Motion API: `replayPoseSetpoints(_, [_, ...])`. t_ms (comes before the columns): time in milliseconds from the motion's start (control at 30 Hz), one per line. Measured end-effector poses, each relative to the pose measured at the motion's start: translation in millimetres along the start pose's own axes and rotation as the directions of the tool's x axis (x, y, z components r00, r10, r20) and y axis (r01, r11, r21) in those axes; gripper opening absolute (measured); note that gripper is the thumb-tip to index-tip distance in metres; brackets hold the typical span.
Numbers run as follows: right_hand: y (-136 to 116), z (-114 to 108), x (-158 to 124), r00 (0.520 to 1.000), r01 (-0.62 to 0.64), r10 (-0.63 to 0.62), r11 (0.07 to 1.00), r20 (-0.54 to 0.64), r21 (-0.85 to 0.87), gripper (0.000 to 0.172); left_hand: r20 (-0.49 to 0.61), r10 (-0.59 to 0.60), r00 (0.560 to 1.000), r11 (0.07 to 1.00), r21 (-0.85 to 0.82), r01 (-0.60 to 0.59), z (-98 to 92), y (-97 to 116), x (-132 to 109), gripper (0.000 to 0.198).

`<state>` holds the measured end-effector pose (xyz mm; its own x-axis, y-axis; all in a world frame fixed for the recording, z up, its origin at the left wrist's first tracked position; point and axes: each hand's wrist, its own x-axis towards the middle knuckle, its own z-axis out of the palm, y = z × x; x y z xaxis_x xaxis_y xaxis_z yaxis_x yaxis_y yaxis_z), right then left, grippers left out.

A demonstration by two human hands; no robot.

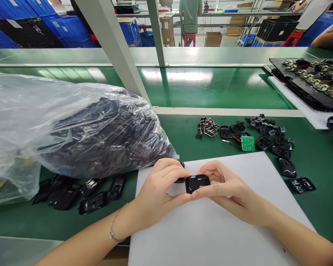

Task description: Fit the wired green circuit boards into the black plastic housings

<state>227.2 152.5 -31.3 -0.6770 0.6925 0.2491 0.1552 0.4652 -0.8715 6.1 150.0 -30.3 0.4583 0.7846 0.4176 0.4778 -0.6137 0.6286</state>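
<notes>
Both hands hold one glossy black plastic housing (pixel 197 183) just above the white work sheet (pixel 211 236). My left hand (pixel 162 188) is closed on its left end, thumb below and fingers above. My right hand (pixel 229 188) pinches its right side between thumb and fingers. Behind the left fingers, a second black part (pixel 180 180) shows partly; I cannot tell whether it is held or lying on the sheet. A green circuit board (pixel 248 143) with wires lies beyond the sheet, among several black housings (pixel 237 127).
A clear plastic bag (pixel 105 136) full of black parts fills the left. Loose black shells (pixel 93 203) lie before it. Small metal pieces (pixel 208 126) and black clips (pixel 263 123) are heaped beyond the sheet. A tray of wired boards (pixel 319 79) stands far right. A slanted metal post (pixel 113 44) rises ahead.
</notes>
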Motion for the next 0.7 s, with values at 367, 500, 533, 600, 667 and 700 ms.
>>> replayPoseSetpoints(367, [3.8,7.4,-3.3,0.981,-0.032,0.055,0.992,-0.184,0.126,0.022,-0.062,0.043,0.997,0.999,0.034,-0.041,-3.7,1.5,1.4,0.022])
replayPoseSetpoints(500, [3.2,7.7,-2.6,0.980,-0.020,0.042,0.993,-0.196,0.112,0.022,-0.061,0.053,0.997,0.998,0.040,-0.051,-2.3,2.3,0.8,0.022])
replayPoseSetpoints(533, [3.5,7.8,-2.4,0.980,-0.015,0.036,0.994,-0.197,0.105,0.022,-0.061,0.054,0.997,0.998,0.045,-0.051,-2.1,2.5,0.7,0.021])
replayPoseSetpoints(600, [4.6,8.0,-1.9,0.979,-0.001,0.019,0.996,-0.201,0.087,0.022,-0.054,0.055,0.997,0.997,0.059,-0.052,-2.8,2.5,0.8,0.020])
replayPoseSetpoints(667, [6.3,7.6,-1.3,0.979,0.009,0.003,0.998,-0.205,0.057,0.022,-0.023,0.059,0.998,0.995,0.085,-0.056,-6.0,1.1,1.3,0.022])
replayPoseSetpoints(700, [7.2,6.9,-0.9,0.979,0.004,0.003,0.999,-0.205,0.033,0.022,0.002,0.053,0.999,0.993,0.107,-0.053,-8.6,-0.2,1.6,0.026])
